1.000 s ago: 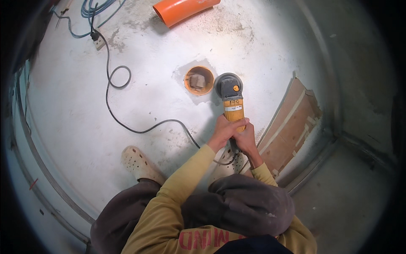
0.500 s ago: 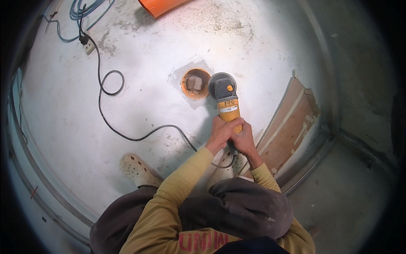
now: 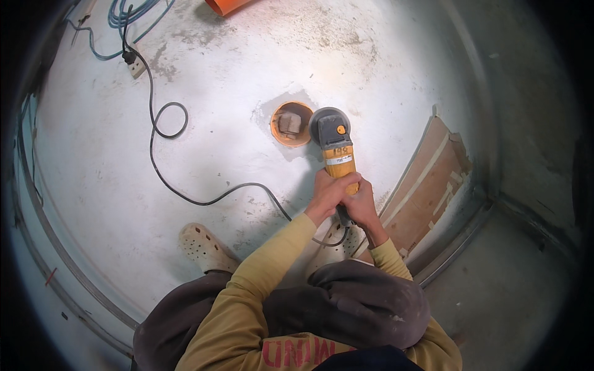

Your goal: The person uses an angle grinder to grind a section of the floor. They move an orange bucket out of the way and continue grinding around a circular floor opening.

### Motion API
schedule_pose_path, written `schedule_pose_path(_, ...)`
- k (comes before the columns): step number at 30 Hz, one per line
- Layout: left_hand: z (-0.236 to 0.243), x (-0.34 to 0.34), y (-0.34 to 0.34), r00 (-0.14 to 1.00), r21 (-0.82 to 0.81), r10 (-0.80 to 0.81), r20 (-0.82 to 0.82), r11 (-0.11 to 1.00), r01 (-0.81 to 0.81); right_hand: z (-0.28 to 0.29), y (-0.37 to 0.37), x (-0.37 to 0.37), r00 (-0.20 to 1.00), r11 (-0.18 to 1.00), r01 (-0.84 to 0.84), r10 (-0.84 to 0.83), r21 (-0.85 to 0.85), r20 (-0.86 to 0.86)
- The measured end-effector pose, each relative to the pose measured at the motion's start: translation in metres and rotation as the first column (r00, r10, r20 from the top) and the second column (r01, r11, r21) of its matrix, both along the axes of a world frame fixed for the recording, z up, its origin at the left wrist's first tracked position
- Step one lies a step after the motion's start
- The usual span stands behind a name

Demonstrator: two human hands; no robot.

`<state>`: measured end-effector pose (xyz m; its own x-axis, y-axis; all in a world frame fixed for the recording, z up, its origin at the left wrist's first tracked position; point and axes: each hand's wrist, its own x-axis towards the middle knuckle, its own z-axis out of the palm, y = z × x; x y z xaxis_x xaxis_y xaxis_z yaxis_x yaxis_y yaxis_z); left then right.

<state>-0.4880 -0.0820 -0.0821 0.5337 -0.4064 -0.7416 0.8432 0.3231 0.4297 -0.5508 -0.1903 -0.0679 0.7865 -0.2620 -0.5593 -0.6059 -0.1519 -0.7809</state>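
Observation:
Both my hands grip a yellow and black angle grinder (image 3: 340,157). My left hand (image 3: 328,193) wraps its body from the left, and my right hand (image 3: 364,207) closes round the body from the right, a little nearer to me. The grinder's round disc (image 3: 317,123) is at the right rim of an orange pipe opening (image 3: 274,131) set in the floor; whether it touches the rim I cannot tell. A greyish block (image 3: 289,123) sits inside the pipe. From the grinder's near end, a black cord (image 3: 207,202) runs across the floor.
The cord loops left to a white socket block (image 3: 137,68) beside a coiled blue cable (image 3: 120,17). An orange pipe piece (image 3: 224,6) lies at the far edge. Brown cardboard (image 3: 419,191) lies at the right by a metal floor track (image 3: 455,244). My light clogs (image 3: 204,247) stand close by.
The whole view has shifted slightly, so the floor things appear a little further right. Both hands keep their grip on the grinder, its disc still beside the pipe's right rim.

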Motion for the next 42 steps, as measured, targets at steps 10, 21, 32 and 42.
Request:
schedule_pose_path(10,0.007,-0.005,0.001,0.997,0.01,-0.079,0.024,0.997,0.079,0.012,0.007,-0.006,0.997,0.997,0.071,-0.07,0.02,-0.039)
schedule_pose_path(21,0.002,-0.003,0.002,0.998,0.001,-0.061,0.013,0.998,0.061,-0.002,0.0,-0.005,0.999,1.0,0.016,-0.015,0.018,-0.044)
schedule_pose_path(32,0.007,-0.008,0.001,0.996,0.031,-0.076,0.037,0.997,0.075,0.01,0.006,-0.009,0.999,0.999,0.043,-0.043,0.007,0.015)
schedule_pose_path(42,0.006,-0.011,0.002,0.997,0.022,-0.081,-0.015,0.996,0.081,-0.002,0.001,-0.015,0.995,0.998,0.049,-0.046,0.045,-0.084)
